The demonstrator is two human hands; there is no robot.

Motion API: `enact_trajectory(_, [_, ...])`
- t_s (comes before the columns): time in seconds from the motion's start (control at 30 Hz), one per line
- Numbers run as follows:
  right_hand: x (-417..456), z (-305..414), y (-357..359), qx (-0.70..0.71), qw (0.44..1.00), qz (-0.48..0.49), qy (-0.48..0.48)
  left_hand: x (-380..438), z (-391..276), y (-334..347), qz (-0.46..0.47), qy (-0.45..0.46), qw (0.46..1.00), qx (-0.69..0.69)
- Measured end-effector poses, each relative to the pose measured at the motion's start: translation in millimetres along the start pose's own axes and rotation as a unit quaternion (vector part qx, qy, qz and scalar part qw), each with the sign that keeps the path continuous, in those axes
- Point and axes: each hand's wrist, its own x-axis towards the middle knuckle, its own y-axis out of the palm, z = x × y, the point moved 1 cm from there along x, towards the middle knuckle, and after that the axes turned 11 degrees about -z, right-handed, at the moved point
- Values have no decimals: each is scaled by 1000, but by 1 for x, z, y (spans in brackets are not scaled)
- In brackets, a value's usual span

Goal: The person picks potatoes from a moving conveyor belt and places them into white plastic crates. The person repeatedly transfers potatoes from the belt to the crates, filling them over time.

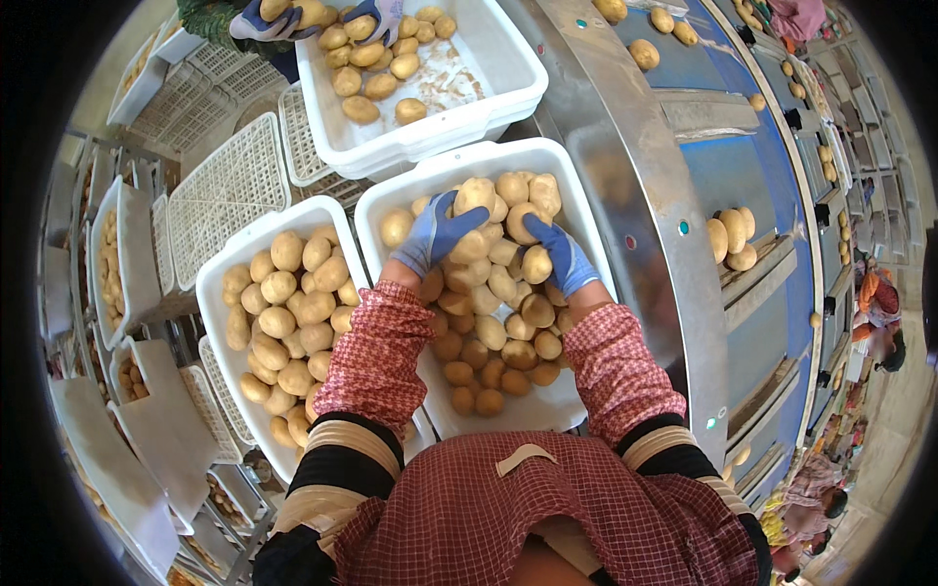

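Observation:
Both my hands wear blue gloves and work inside a white plastic tub (506,150) heaped with potatoes (492,333). My left hand (437,233) is at the upper left of the heap, thumb and fingers around a large potato (475,195). On the other side, my right hand (560,253) grips a potato (521,221), its thumb on top. Another potato (537,264) rests against that palm, and the lower fingers are partly hidden. The tub's white bottom shows near my body, with smaller potatoes beside it.
A second potato-filled tub (212,293) stands to the left. Beyond, a co-worker's gloved hands (374,18) handle potatoes in stacked tubs (506,80). A metal ledge (659,183) and blue conveyor (725,176) run along the right. Perforated crates (231,194) lie at left.

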Motion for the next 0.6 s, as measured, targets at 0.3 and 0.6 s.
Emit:
enact_trajectory(0.3, [23,-29,1,179,976,8,127,17,0,-5,103,-53,992,-51])
enact_trajectory(0.6, [-34,4,7,175,973,101,114,-28,-73,3,-41,-303,933,-189])
